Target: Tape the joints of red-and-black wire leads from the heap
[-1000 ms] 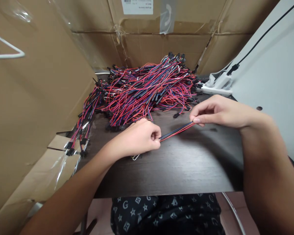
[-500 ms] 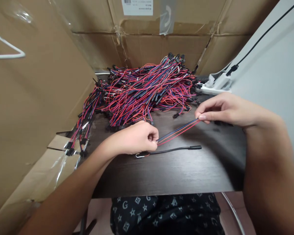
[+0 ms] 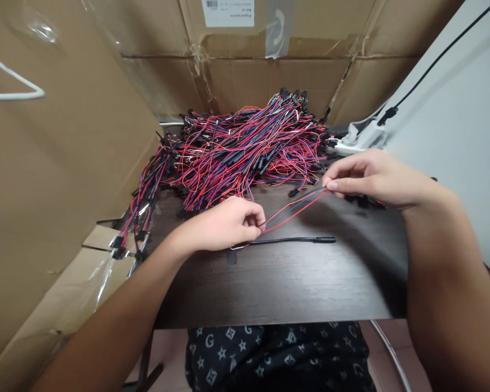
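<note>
My left hand (image 3: 237,222) is closed, its fingertips pinching one end of a few thin red, orange and blue wires (image 3: 296,209). At the other end, my right hand (image 3: 357,177) pinches the same wires between thumb and fingers, a little higher and farther back. The wires span the gap between my hands and bow apart in the middle. Just below them a black cable (image 3: 289,240) with a thicker plug end lies on the dark table (image 3: 302,288). Its left end, with a white wire, is partly hidden under my left hand.
A large heap of red and blue wire harnesses (image 3: 245,152) with black connectors fills the table's back. More harnesses (image 3: 141,201) hang over the left side by a cardboard flap. Cardboard (image 3: 249,76) stands behind and left; a white power strip (image 3: 355,146) sits back right.
Both hands have shifted slightly away from me, the right one also a little to the left. The wires, parallel before, now spread and cross. A small dark patch shows below my left hand.
</note>
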`<action>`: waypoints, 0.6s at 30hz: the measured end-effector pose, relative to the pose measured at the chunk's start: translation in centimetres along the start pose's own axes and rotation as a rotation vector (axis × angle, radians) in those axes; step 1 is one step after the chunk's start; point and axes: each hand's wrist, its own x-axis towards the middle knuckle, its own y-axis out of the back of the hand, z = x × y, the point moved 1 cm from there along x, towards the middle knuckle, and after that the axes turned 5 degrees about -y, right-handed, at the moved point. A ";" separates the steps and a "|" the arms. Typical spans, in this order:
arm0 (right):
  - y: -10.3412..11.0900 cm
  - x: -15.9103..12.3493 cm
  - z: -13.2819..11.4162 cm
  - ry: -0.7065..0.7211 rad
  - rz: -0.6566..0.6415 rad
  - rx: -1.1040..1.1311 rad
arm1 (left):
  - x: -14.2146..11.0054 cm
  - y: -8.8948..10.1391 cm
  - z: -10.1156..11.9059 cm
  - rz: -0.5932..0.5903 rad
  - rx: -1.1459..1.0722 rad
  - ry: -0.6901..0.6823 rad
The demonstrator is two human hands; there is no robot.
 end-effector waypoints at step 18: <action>0.6 0.1 1.8 -0.078 0.166 0.018 | -0.1 -0.1 -0.3 0.045 -0.039 0.027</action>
